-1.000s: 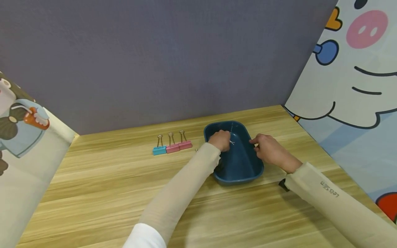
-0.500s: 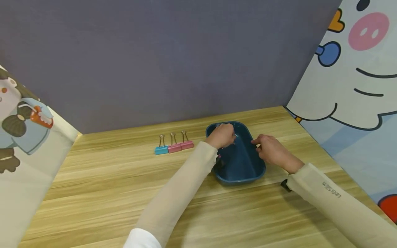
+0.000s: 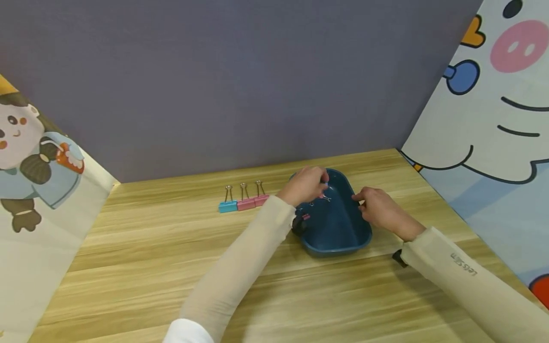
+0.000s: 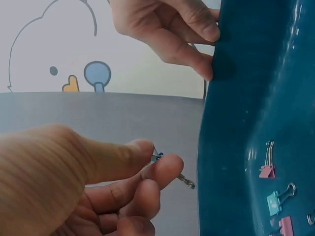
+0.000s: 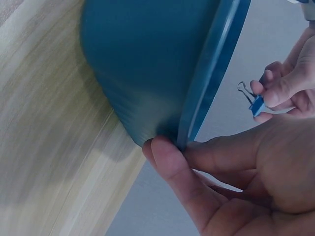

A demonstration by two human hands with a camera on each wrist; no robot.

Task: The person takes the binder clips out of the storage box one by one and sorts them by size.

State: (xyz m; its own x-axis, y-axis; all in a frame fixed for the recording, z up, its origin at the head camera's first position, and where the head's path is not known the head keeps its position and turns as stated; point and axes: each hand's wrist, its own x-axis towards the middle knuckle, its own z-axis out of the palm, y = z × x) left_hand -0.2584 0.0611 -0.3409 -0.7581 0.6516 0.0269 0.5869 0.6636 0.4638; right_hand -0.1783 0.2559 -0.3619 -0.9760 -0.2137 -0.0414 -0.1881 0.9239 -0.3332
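1. The wooden table (image 3: 141, 267) stands against a dark purple wall, with cartoon-printed panels on both sides; I use the blue tub (image 3: 339, 238) on it as my landmark.
2. My right hand (image 3: 379, 209) holds the tub's right rim, thumb on the outer wall and fingers (image 4: 197, 29) curled over the edge, keeping it in place.
3. My left hand (image 3: 305, 185) is above the tub's far left corner, thumb and forefinger pinching a small blue binder clip (image 5: 257, 104) whose wire handle sticks out towards the tub's middle.
4. Done so far, as I judge it: three clips lie in a tidy row (image 3: 243, 204) on the table left of the tub, one turquoise and two pink, handles pointing to the wall.
5. The clip in my fingers is lifted clear of the tub floor but has not yet reached that row.
6. Left to do: the left wrist view shows a pink clip (image 4: 266, 169), a turquoise clip (image 4: 275, 200) and another pink one (image 4: 285, 225) on the tub floor, with more perhaps beyond the picture's edge.
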